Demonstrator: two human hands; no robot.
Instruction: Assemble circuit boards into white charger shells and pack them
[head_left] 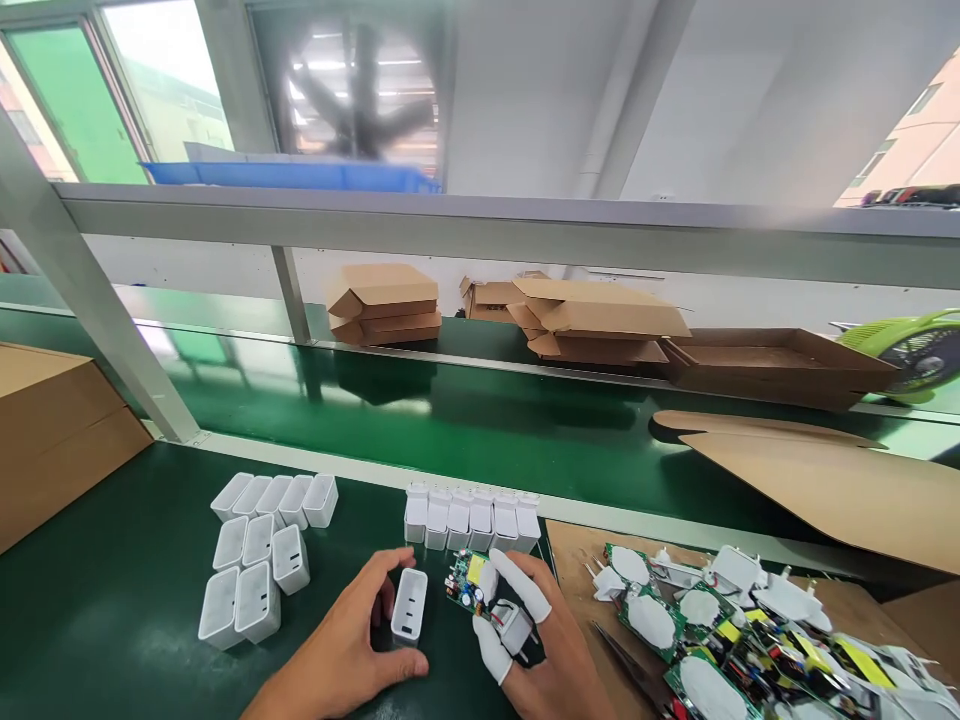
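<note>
My left hand point(352, 640) curls around a small white plastic charger shell point(409, 604) that stands upright on the green mat, thumb and fingers on either side of it. My right hand point(540, 650), with white finger cots on thumb and fingers, grips a green circuit board point(469, 580) fitted with a white plug part point(514, 625). Both hands are near the front edge, close together.
Empty white shells point(259, 560) lie grouped to the left, and a row of white plug pieces point(472, 518) stands just beyond my hands. A pile of circuit boards point(720, 630) sits on cardboard at right. Behind runs a green conveyor belt point(465, 420) with cardboard boxes point(600, 320).
</note>
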